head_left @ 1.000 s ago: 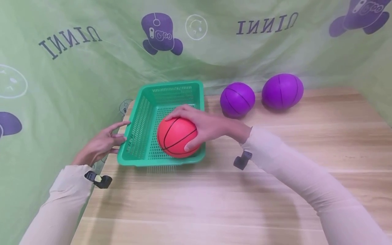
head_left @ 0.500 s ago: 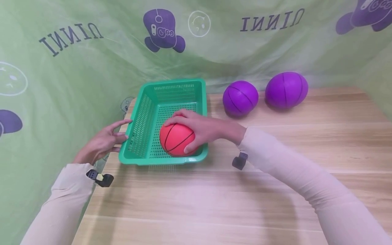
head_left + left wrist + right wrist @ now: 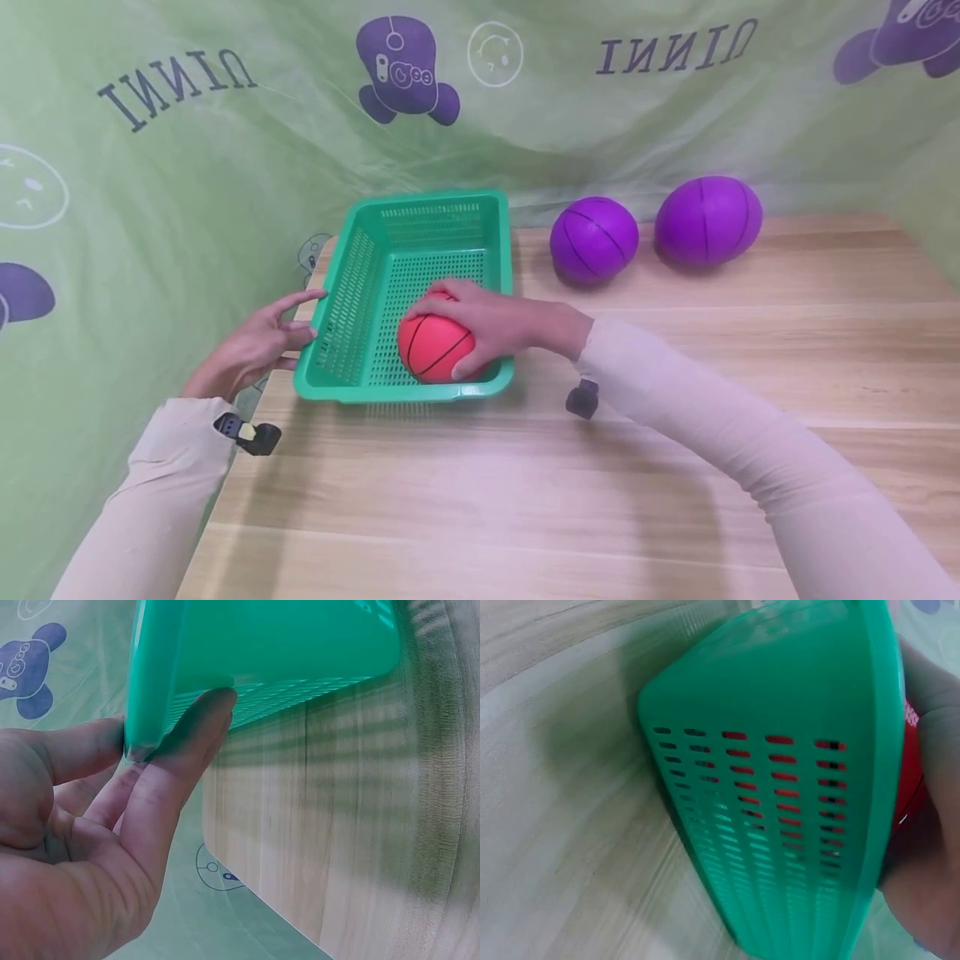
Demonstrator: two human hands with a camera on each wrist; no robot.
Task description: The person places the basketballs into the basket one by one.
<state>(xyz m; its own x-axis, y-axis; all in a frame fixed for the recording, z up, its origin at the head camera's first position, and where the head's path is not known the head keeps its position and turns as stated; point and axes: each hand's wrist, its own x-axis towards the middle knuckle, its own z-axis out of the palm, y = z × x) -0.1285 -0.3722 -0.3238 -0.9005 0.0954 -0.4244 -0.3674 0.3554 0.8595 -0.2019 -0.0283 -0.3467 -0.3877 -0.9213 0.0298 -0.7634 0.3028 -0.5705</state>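
Lower now than 1 s ago: the red ball (image 3: 432, 348) has sunk from rim height to deep inside the green basket (image 3: 347, 283), w/ the right hand (image 3: 491, 325) following it down; the left hand (image 3: 251, 350) has stayed put at the basket's left side. Head view: right hand lies over the ball's top and right side, fingers curled round it, thumb on the near side, so the grip is clamped on the ball. Ball sits in the basket's near right corner, close to the front wall; whether it rests on the floor of the basket cannot be told. Right wrist view: red ball (image 3: 910, 776) shows through the slots of the basket wall (image 3: 780, 787), w/ the right hand (image 3: 930, 847) at the frame's right edge. Left hand: fingers nearly straight and spread, tips against the basket's left rim. Left wrist view: fingertips (image 3: 206, 712) of the left hand (image 3: 90, 847) touch the basket's outer wall (image 3: 247, 637) near its corner, not curled round it. Basket stands at the far left of the wooden table (image 3: 525, 483), next to the green printed cloth (image 3: 150, 183). Two purple balls (image 3: 594, 240) (image 3: 708, 221) lie on the table to the basket's right, near each other, by the cloth at the back.
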